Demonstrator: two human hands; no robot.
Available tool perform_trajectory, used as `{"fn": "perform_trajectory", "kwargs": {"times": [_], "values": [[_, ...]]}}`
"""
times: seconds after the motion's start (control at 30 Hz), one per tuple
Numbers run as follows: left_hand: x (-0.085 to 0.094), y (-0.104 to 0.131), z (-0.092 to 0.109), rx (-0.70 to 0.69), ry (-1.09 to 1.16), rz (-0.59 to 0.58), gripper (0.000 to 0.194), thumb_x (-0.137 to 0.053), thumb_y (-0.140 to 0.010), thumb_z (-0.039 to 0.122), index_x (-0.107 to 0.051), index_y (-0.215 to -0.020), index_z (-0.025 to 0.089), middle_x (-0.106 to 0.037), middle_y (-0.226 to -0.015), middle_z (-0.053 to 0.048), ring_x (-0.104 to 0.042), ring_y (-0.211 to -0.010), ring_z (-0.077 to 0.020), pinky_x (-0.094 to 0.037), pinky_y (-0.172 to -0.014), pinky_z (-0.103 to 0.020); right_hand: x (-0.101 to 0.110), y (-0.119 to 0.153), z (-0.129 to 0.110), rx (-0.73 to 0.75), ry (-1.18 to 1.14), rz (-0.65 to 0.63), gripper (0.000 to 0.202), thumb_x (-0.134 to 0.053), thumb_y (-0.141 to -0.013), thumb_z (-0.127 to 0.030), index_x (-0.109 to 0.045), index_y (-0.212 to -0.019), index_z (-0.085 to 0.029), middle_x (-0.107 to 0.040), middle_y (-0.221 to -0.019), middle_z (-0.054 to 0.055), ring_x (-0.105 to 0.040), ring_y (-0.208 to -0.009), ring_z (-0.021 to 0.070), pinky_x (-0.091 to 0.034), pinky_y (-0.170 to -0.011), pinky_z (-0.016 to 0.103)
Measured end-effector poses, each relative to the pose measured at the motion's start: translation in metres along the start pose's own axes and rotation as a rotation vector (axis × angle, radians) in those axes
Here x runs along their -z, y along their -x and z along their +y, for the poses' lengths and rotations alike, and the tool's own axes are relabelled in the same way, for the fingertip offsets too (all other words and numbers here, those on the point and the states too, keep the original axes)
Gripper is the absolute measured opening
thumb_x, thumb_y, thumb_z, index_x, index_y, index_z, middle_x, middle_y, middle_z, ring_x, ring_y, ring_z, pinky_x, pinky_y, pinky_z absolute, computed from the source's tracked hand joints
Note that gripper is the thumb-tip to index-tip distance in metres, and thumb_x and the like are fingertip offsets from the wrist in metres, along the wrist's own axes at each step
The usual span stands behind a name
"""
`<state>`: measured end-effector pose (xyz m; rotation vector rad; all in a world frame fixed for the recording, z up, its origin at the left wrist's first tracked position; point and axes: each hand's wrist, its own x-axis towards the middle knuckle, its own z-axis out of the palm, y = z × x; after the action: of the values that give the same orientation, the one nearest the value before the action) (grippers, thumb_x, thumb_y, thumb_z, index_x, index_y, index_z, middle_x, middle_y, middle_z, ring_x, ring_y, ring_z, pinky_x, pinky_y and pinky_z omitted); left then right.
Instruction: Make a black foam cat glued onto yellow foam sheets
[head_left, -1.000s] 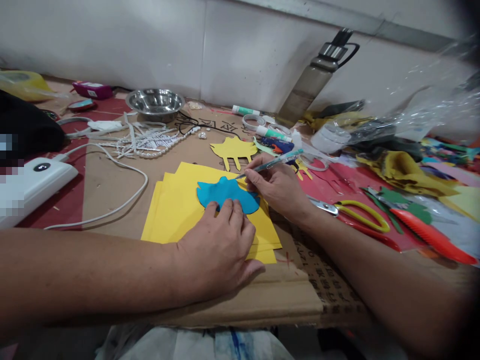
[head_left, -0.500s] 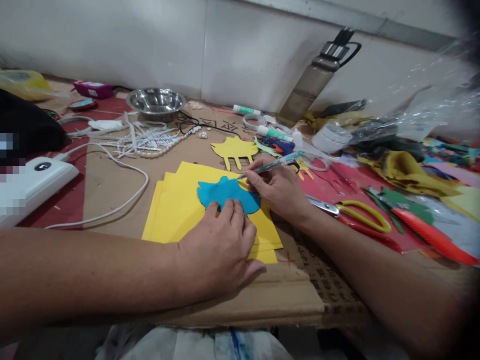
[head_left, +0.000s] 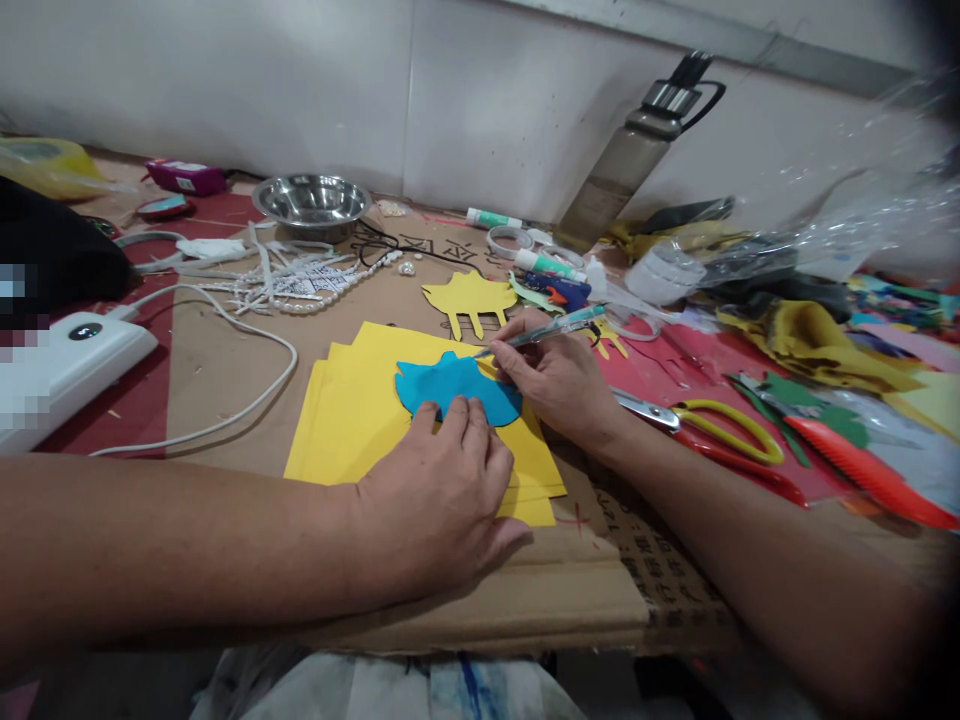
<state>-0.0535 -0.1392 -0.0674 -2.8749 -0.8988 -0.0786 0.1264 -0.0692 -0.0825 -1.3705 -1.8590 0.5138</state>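
Left hand (head_left: 442,490) palm down; right fingers (head_left: 510,350) pinched.

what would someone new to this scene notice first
Probably the bright blue cutout on the stack of yellow sheets, under the fingers of the left hand, with the right hand holding a pen at its upper edge. Next, perhaps, the tall grey bottle leaning against the wall at the back, and the red-and-yellow-handled scissors beside the right forearm.

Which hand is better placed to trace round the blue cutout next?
Probably right: the right hand holds the pen, tip beside the blue cutout, while the left hand lies on it.
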Motion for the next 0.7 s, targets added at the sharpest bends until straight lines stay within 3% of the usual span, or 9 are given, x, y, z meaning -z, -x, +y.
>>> {"fn": "perform_trajectory", "kwargs": {"times": [0.7], "values": [[-0.0001, 0.0001, -0.0002, -0.003, -0.021, -0.001, 0.069, -0.040, -0.094, 0.060, -0.060, -0.123, 0.001, -0.055, -0.132, -0.034, -0.055, -0.122, -0.0449, -0.048, -0.090, -0.054, -0.0013, -0.0002, 0.0006, 0.053, 0.020, 0.035, 0.015, -0.057, -0.089, -0.035, -0.057, -0.087, -0.021, -0.064, -0.071, 0.001, -0.060, -0.062, 0.0149, -0.046, -0.059, 0.029]]}}
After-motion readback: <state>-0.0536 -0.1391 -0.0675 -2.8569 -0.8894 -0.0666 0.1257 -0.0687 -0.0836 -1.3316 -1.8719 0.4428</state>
